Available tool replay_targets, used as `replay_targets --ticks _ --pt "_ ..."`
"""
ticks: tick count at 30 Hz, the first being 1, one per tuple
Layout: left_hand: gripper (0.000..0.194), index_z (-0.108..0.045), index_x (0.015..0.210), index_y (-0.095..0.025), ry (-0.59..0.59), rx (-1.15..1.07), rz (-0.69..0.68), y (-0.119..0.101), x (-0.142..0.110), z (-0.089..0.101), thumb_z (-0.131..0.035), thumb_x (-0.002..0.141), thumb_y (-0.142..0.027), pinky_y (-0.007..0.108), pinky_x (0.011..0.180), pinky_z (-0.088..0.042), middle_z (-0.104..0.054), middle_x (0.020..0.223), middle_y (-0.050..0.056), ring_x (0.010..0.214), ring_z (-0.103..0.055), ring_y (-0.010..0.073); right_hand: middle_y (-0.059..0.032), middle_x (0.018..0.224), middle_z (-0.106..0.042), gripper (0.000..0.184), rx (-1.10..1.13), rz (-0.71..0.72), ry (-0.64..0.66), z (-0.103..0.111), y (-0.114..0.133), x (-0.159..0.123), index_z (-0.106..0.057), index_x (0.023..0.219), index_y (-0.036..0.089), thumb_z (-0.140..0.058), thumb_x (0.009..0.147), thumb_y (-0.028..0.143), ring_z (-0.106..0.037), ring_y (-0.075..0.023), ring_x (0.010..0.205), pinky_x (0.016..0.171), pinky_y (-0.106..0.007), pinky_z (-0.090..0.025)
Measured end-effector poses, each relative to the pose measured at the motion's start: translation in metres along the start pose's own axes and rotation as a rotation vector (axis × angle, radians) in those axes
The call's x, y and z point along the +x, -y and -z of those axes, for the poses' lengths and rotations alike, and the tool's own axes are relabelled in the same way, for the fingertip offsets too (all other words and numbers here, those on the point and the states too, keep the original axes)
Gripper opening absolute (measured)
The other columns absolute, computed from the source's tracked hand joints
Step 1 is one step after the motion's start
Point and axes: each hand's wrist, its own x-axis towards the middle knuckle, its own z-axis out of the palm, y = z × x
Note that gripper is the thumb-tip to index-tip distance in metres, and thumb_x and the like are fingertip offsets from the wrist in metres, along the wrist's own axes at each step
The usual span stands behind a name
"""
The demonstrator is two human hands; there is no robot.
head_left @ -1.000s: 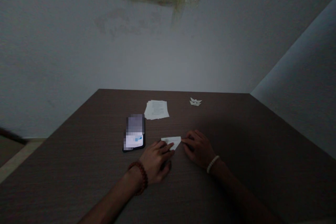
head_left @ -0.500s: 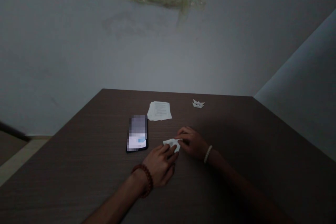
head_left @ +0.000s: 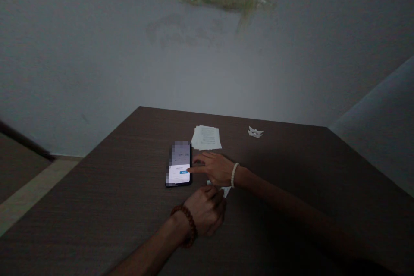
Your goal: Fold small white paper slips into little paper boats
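Observation:
A lit smartphone [head_left: 178, 159] lies flat on the brown table, part of its screen pixelated. My right hand [head_left: 220, 169], a pale beaded bracelet on its wrist, reaches left with the index finger stretched out at a blue button on the screen; it holds nothing. My left hand [head_left: 206, 210], with a reddish-brown beaded bracelet, is closed with curled fingers on a small folded piece of white paper [head_left: 227, 190]. Both hands partly cover that paper, so its shape is hard to make out.
Behind the phone is a stack of printed paper sheets [head_left: 207, 138]. Small folded paper boats [head_left: 255, 132] rest toward the back right. The table [head_left: 129, 168] reaches to a grey wall [head_left: 207, 77] carrying yellowed tape near the top.
My right hand has left the folded paper and moved left to the phone's screen. My left hand has curled its fingers at the paper. The view has turned slightly left.

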Motion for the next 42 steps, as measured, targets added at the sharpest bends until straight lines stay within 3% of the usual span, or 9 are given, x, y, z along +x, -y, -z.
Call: replay_targets --ticks 8,14,20,25,28,36,42 --pt "0.020 -0.060 0.088 -0.011 0.016 0.039 -0.013 -0.002 -0.001 0.004 -0.053 0.087 -0.030 0.031 0.058 -0.043 -0.063 0.086 0.011 0.076 -0.056 0.0220 -0.0070 0.129 -0.046 0.056 -0.040 0.008 0.070 0.004 -0.002 0.011 -0.055 0.126 0.029 -0.054 0.075 0.005 -0.042 -0.0237 0.111 0.093 -0.039 -0.037" --pt "0.021 -0.060 0.089 -0.011 0.023 0.020 -0.004 -0.002 -0.001 0.004 -0.053 0.088 -0.031 0.033 0.061 -0.045 -0.063 0.087 0.011 0.080 -0.057 0.0234 -0.0078 0.126 -0.047 0.059 0.055 0.004 -0.002 0.009 -0.003 0.008 -0.057 0.124 0.025 -0.050 0.072 0.000 -0.045 -0.0209 0.107 0.093 -0.038 -0.038" --pt "0.020 -0.060 0.094 -0.012 0.030 -0.009 0.019 -0.002 -0.002 0.003 -0.051 0.088 -0.030 0.033 0.064 -0.045 -0.063 0.093 0.012 0.080 -0.056 0.0223 -0.0080 0.114 -0.053 0.054 0.152 -0.171 -0.190 0.007 -0.013 -0.029 -0.064 0.114 0.022 -0.049 0.069 -0.004 -0.048 -0.0210 0.102 0.091 -0.038 -0.042" --pt "0.020 -0.059 0.096 -0.013 0.026 0.005 0.054 0.002 -0.002 0.003 -0.049 0.088 -0.028 0.035 0.069 -0.046 -0.063 0.100 0.012 0.084 -0.056 0.0224 -0.0086 0.101 -0.058 0.030 0.211 -0.414 -0.369 -0.004 -0.005 -0.075 -0.067 0.105 0.018 -0.050 0.083 0.007 -0.052 -0.0198 0.093 0.083 -0.036 -0.045" --pt "0.019 -0.059 0.098 -0.014 -0.010 -0.014 0.097 0.006 0.000 0.002 -0.049 0.087 -0.026 0.036 0.073 -0.047 -0.062 0.105 0.012 0.089 -0.055 0.0232 -0.0078 0.100 -0.059 0.022 0.228 -0.506 -0.367 -0.013 0.005 -0.094 -0.068 0.101 0.019 -0.053 0.085 0.013 -0.053 -0.0190 0.092 0.082 -0.034 -0.045" --pt "0.019 -0.062 0.094 -0.016 -0.157 -0.091 0.188 0.014 0.000 -0.006 -0.045 0.088 -0.021 0.036 0.078 -0.047 -0.065 0.103 0.007 0.092 -0.055 0.0217 -0.0069 0.100 -0.060 0.022 0.138 -0.593 -0.376 -0.031 0.019 -0.092 -0.068 0.102 0.021 -0.066 0.081 0.029 -0.051 -0.0214 0.093 0.084 -0.037 -0.042" --pt "0.022 -0.062 0.099 -0.012 -0.176 0.021 0.414 0.021 -0.001 -0.005 -0.047 0.084 -0.018 0.042 0.085 -0.045 -0.062 0.110 0.014 0.101 -0.054 0.0263 -0.0068 0.101 -0.060 0.024 0.117 -0.646 -0.381 -0.032 0.020 -0.094 -0.068 0.103 0.023 -0.067 0.080 0.029 -0.051 -0.0223 0.095 0.084 -0.038 -0.041"
